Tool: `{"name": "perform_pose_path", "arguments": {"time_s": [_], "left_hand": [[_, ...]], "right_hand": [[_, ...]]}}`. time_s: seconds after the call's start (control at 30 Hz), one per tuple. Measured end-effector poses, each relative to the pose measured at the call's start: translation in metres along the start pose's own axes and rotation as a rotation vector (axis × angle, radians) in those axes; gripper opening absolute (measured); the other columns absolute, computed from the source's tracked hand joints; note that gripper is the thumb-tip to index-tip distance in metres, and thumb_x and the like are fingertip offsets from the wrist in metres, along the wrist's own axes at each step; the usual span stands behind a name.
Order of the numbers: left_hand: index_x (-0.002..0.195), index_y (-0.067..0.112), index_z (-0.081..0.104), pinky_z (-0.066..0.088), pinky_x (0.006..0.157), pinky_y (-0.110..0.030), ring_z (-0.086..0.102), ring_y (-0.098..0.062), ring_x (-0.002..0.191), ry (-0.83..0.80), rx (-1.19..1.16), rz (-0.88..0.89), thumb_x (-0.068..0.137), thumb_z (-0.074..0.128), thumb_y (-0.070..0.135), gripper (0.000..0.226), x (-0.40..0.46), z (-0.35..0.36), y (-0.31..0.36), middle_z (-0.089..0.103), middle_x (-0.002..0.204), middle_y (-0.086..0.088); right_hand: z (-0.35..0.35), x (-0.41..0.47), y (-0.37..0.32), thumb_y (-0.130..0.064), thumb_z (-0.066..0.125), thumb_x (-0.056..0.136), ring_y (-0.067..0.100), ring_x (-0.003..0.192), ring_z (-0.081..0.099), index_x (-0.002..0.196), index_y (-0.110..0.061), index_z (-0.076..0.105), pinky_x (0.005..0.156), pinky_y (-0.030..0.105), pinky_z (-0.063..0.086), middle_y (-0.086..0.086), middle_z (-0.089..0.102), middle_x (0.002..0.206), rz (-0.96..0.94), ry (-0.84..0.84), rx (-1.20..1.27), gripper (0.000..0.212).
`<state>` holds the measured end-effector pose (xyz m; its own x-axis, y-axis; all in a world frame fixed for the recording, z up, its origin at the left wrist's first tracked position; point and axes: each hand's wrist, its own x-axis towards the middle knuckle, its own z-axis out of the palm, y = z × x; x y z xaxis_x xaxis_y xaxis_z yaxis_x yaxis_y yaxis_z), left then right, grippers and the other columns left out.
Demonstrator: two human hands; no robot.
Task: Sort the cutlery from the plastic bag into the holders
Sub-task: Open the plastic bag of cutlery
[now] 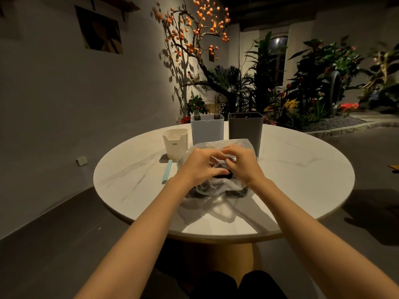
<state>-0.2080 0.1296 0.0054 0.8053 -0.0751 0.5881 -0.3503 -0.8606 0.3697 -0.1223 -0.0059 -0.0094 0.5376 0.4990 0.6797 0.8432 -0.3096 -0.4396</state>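
round marble worktop [302, 169] is carrying the plastic bag [218, 190] before three holders; left hand [199, 167] and right hand [243, 165] fingers are pinching its thin, slippery film at the mouth.

A round white marble-look table [302, 169] carries a clear plastic bag [218, 190] near its front, three holders behind it (cream holder [174, 143], light grey holder [206, 130], dark grey holder [245, 128]), and a pale blue utensil [167, 171] lying flat beside the cream one.
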Motion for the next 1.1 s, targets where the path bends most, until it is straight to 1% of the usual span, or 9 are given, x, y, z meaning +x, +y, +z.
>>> {"name": "perform_pose_path", "arguments": {"time_s": [0.07,0.13,0.27,0.4,0.5,0.57,0.77,0.97,1.1], "left_hand": [[0.139,0.019,0.050,0.040,0.108,-0.032,0.050,-0.013,0.124,-0.112,0.072,-0.027,0.069,0.084,0.041,0.081,-0.002,0.001,0.000,0.055,0.138,-0.002],[0.151,0.030,0.022,0.023,0.116,-0.051,0.021,-0.021,0.145,-0.213,0.207,-0.121,0.064,0.080,0.059,0.108,-0.004,0.003,0.001,0.027,0.157,0.002],[0.151,0.037,-0.013,0.001,0.115,-0.060,-0.013,-0.025,0.148,-0.371,0.368,-0.221,0.068,0.076,0.060,0.124,-0.006,0.009,-0.005,-0.013,0.162,0.003],[0.154,0.031,0.003,0.018,0.117,-0.055,0.009,-0.021,0.148,-0.309,0.298,-0.242,0.071,0.071,0.064,0.112,-0.012,0.012,-0.009,0.007,0.162,0.002],[0.146,0.024,0.037,0.040,0.108,-0.044,0.045,-0.019,0.130,-0.033,0.247,-0.225,0.078,0.065,0.063,0.083,-0.013,0.012,-0.010,0.046,0.146,0.001],[0.143,0.023,0.043,0.040,0.107,-0.041,0.048,-0.018,0.127,0.004,0.263,-0.163,0.077,0.072,0.055,0.079,-0.014,0.013,-0.012,0.051,0.141,0.002],[0.152,0.029,0.016,0.005,0.119,-0.049,0.011,-0.024,0.145,-0.264,0.415,-0.202,0.070,0.073,0.061,0.105,-0.020,0.028,-0.016,0.020,0.157,0.001],[0.150,0.031,-0.018,0.003,0.119,-0.053,-0.007,-0.027,0.149,-0.332,0.359,-0.286,0.068,0.074,0.064,0.128,-0.012,0.034,-0.015,-0.007,0.161,-0.003],[0.149,0.034,-0.020,0.006,0.120,-0.054,-0.006,-0.025,0.149,-0.271,0.372,-0.273,0.066,0.072,0.069,0.128,-0.006,0.044,-0.020,-0.008,0.162,-0.001]], "right_hand": [[-0.002,0.000,0.006,-0.016,0.067,0.087,0.027,0.118,0.055,0.122,-0.006,0.064,0.102,0.037,0.042,0.012,0.062,0.126,0.034,-0.076,-0.079,0.037],[-0.002,-0.001,0.010,-0.026,0.072,0.082,0.025,0.124,0.048,0.130,-0.013,0.057,0.105,0.038,0.039,0.008,0.056,0.132,0.022,-0.135,-0.103,0.052],[-0.005,-0.005,0.008,-0.030,0.076,0.079,0.018,0.123,0.045,0.134,-0.018,0.051,0.104,0.037,0.041,0.002,0.052,0.136,0.063,-0.182,-0.008,0.062],[-0.015,-0.010,0.016,-0.016,0.054,0.092,0.016,0.105,0.055,0.118,-0.014,0.065,0.092,0.030,0.044,0.002,0.064,0.116,0.278,-0.005,0.154,0.028],[-0.015,-0.015,0.028,-0.011,0.045,0.094,0.029,0.101,0.062,0.112,-0.014,0.070,0.084,0.035,0.047,0.010,0.069,0.112,0.446,0.128,-0.051,0.030],[-0.013,-0.022,0.032,-0.001,0.047,0.092,0.031,0.105,0.061,0.118,-0.014,0.067,0.086,0.036,0.048,0.010,0.067,0.117,0.484,0.112,-0.114,0.035],[-0.011,-0.024,0.040,0.015,0.049,0.082,0.032,0.117,0.055,0.130,-0.006,0.055,0.097,0.042,0.048,0.014,0.059,0.129,0.577,-0.082,-0.068,0.053],[-0.006,-0.015,0.051,0.019,0.037,0.083,0.031,0.125,0.048,0.139,-0.012,0.049,0.099,0.035,0.045,0.014,0.050,0.139,0.654,-0.108,0.204,0.065],[-0.002,-0.011,0.060,0.019,0.029,0.083,0.030,0.117,0.053,0.128,-0.011,0.060,0.085,0.030,0.049,0.013,0.056,0.132,0.717,-0.006,0.392,0.062]]}}
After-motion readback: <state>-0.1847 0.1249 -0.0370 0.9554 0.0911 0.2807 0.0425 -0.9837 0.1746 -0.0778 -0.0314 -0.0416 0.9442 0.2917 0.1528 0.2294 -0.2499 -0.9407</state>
